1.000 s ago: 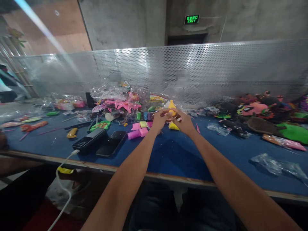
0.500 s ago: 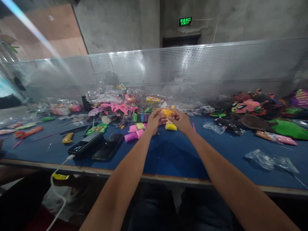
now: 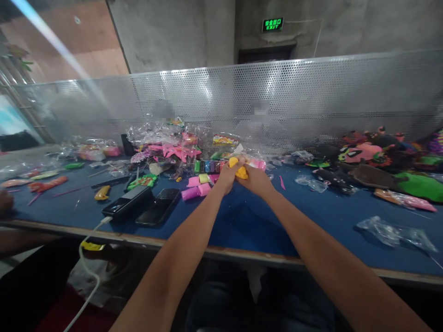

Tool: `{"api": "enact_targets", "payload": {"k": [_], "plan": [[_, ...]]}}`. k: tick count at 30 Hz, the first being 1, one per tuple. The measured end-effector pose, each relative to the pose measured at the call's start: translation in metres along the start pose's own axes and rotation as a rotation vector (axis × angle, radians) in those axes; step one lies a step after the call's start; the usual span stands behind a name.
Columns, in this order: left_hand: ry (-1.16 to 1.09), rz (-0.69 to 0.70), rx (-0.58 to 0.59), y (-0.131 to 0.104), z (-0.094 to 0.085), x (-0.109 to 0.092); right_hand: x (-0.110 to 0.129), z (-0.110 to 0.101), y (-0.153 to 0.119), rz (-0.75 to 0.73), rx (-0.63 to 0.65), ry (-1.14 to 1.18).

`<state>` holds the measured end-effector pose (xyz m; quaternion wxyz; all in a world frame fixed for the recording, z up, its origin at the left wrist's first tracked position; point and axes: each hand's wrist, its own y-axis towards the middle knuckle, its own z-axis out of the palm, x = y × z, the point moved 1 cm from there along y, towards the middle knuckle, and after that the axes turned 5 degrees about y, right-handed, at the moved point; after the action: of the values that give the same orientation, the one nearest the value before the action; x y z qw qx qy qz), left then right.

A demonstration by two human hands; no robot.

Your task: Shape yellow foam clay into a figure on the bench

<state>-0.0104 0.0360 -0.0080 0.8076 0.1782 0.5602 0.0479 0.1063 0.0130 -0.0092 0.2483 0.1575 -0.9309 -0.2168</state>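
Yellow clay shows between my two hands above the blue table. My left hand is closed round its left side. On the right side, my right hand has its fingers bent against the same clay. Pink and purple clay packets lie just left of my left hand. Behind the hands is a row of small dark and coloured packets. A thin pink strip rests to the right of my right hand.
A phone and a power bank with a white cable lie left. Clear wrappers and soft toys are on the right. A perforated metal screen stands behind. Another person's hand is at the far left.
My hands have drawn closer together round the yellow clay, which shows larger and reshaped. The yellow block formerly visible below them no longer shows there. Another person's hand shows more at far left.
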Motion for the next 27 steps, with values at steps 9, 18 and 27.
{"api": "enact_targets", "payload": {"k": [9, 18, 27], "plan": [[-0.044, -0.084, 0.100, -0.003, 0.000, -0.001, -0.007, 0.008, 0.002, -0.052, -0.029, 0.285], [-0.030, -0.121, 0.144, -0.004, 0.002, -0.001, -0.014, 0.013, 0.007, -0.141, 0.071, 0.866], [-0.001, -0.294, 0.398, -0.009, 0.000, 0.002, -0.010, 0.007, -0.005, 0.020, 0.326, 1.156]]}}
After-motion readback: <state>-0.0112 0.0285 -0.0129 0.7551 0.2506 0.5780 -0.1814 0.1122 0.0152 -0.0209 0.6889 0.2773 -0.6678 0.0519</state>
